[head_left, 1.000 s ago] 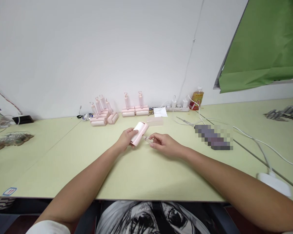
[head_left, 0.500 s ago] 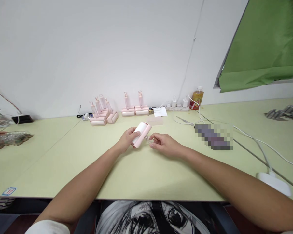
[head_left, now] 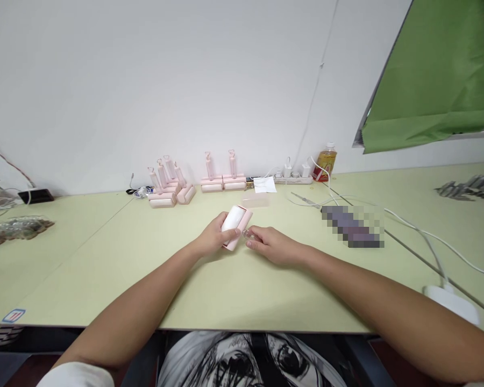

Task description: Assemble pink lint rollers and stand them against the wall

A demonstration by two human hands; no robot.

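A lint roller [head_left: 234,221] with a white roll in a pale pink casing is held tilted over the table in my left hand [head_left: 216,235]. The thumb of that hand presses across its lower part. My right hand [head_left: 272,244] sits close beside the roller, fingers curled, with fingertips closed on the clear handle [head_left: 246,234] at the casing's side. Most of the handle is hidden by the fingers. Behind both hands lies a pale pink translucent cover [head_left: 255,201].
Several upright pink lint rollers [head_left: 163,200] stand along the wall. A power strip [head_left: 292,179] and a drink bottle [head_left: 325,163] are at the back. White cables run across the right side, near a pixelated object [head_left: 353,227]. Wrapped items [head_left: 18,228] lie far left.
The lint roller has shifted slightly down and turned, and my left thumb has slid along it. My right fingers have moved nearer the casing. A hand at the far left has left view.
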